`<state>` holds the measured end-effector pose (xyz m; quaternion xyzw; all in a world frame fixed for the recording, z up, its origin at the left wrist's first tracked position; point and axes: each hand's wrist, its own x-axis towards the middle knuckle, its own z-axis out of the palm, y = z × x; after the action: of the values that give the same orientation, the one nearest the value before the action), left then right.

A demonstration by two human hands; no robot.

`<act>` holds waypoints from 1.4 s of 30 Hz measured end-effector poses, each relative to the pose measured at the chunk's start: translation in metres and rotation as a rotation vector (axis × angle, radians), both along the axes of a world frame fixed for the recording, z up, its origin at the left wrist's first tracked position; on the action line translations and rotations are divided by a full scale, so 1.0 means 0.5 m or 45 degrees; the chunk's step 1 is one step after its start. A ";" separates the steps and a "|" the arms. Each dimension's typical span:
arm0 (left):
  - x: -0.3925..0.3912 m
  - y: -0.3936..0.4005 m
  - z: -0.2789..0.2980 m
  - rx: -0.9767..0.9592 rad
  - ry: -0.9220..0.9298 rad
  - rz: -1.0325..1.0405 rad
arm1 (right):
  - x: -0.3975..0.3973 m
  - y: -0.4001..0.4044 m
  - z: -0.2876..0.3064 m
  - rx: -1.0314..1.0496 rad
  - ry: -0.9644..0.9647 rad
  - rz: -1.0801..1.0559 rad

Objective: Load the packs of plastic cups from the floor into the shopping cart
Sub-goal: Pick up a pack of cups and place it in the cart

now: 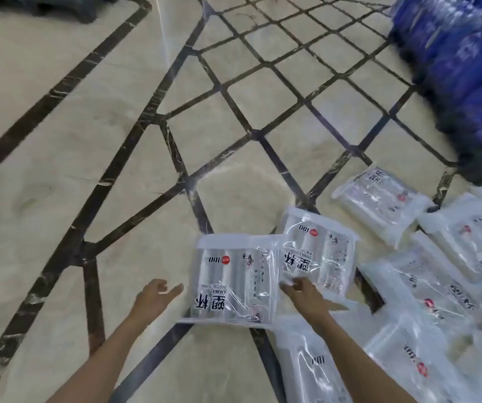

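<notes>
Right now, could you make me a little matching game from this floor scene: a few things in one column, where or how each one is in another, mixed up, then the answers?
Things:
1. left hand
2. right hand
3. blue bundles
4. nearest pack

Places or states:
A. stacked at the upper right
B. open, just left of the pack, not touching it
C. flat on the floor between the two hands
D. fingers resting on clear plastic wrap

Pairs: 1-B, 2-D, 3-A, 4-C
</notes>
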<state>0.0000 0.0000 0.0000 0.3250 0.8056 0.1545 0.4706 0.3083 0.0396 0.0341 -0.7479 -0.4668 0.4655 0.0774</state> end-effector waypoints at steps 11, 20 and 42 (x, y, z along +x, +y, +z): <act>0.054 0.074 -0.319 0.164 -0.267 0.117 | -0.002 0.033 -0.348 0.151 0.122 -0.141; 0.045 0.057 -0.152 0.167 -0.299 0.346 | -0.051 0.017 -0.110 0.111 0.306 -0.268; 0.076 0.029 1.304 0.530 -0.684 0.087 | 0.066 -0.008 1.284 0.463 0.491 -0.147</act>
<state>0.0381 0.0144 0.6522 0.3345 0.6144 0.4116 0.5842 0.3412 0.0355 0.6763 -0.6446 -0.4761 0.5026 0.3244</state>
